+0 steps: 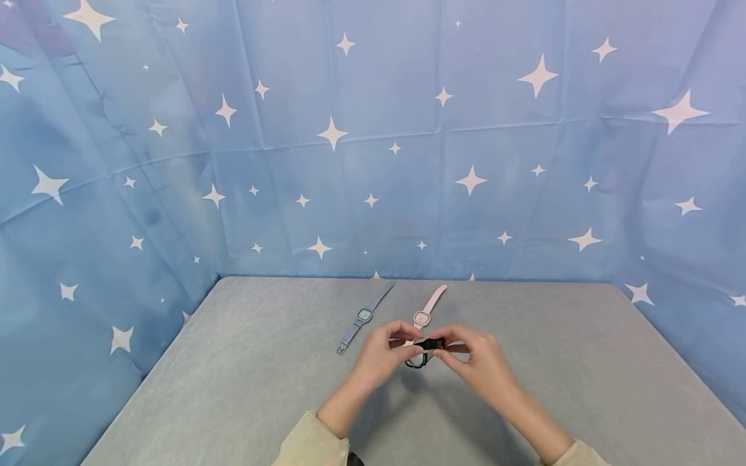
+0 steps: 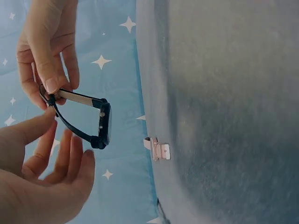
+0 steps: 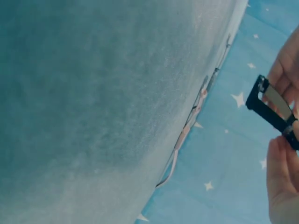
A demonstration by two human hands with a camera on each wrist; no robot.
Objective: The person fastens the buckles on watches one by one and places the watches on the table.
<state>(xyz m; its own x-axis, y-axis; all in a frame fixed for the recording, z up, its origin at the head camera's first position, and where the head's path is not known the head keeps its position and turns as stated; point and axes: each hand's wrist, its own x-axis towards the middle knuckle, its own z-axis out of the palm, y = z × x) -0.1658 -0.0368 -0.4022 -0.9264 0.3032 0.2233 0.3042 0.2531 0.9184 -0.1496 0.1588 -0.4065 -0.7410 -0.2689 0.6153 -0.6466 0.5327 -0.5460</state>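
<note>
Two pale beige fabric sleeves point(image 1: 311, 443), both cut off by the lower edge of the head view; beside the left one, one small black rounded object point(image 1: 354, 459), too little of it shown to identify. Two bare hands: left hand point(image 1: 381, 353) and right hand point(image 1: 480, 356), each with thumb and fingers pinched on one black wristwatch with a tan-lined strap point(image 2: 106, 125). That watch is held up above the table between the hands, strap bent into a loop, case hanging below the fingertips; two small light knobs show on the case side. Wristwatches, three in all: the black one in hand, plus two lying on the table beyond the hands, namely one grey-blue watch with a squarish case and metal buckle point(image 1: 364, 315), strap laid out straight, and, to its right, one pink watch with a rounded case point(image 1: 422, 318). One grey table with rounded far corners point(image 1: 262, 382); one blue fabric backdrop printed with many white four-pointed stars point(image 1: 390, 175). Partly hidden: the pink strap's near end, behind the left fingers in the head view; the black strap's joined ends, covered by fingertips, so its fastening cannot be told. The right wrist view cuts off both hands at its right edge. Dial markings on the grey-blue and pink watches are too small to read.
</note>
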